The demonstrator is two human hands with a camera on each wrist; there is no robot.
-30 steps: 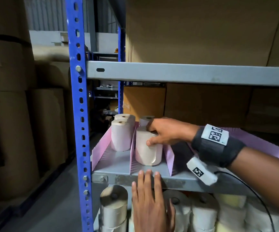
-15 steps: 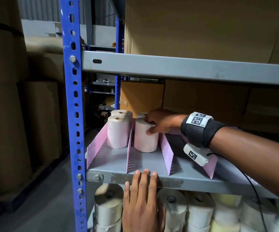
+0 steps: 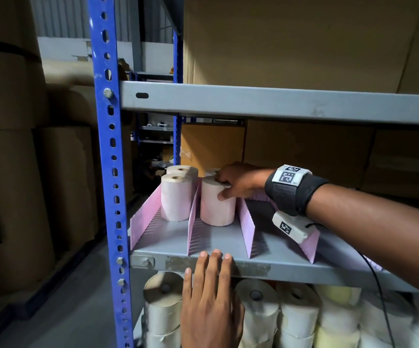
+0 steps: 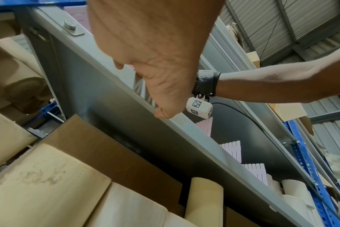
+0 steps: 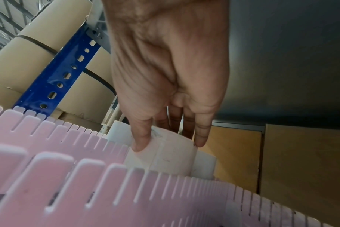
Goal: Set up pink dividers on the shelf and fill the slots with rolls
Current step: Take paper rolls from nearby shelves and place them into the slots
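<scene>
Dim indoor light, shadowed shelf recesses, blurred wide-angle edges.

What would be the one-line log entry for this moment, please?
right hand: grips paper roll in second slot | left hand: fingers on shelf edge | pink dividers: upright | third slot: no roll

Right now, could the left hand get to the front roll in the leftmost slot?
Probably yes. The left hand lies flat on the shelf edge, holding nothing; the roll stands up and left of it, with that slot's front open.
</scene>
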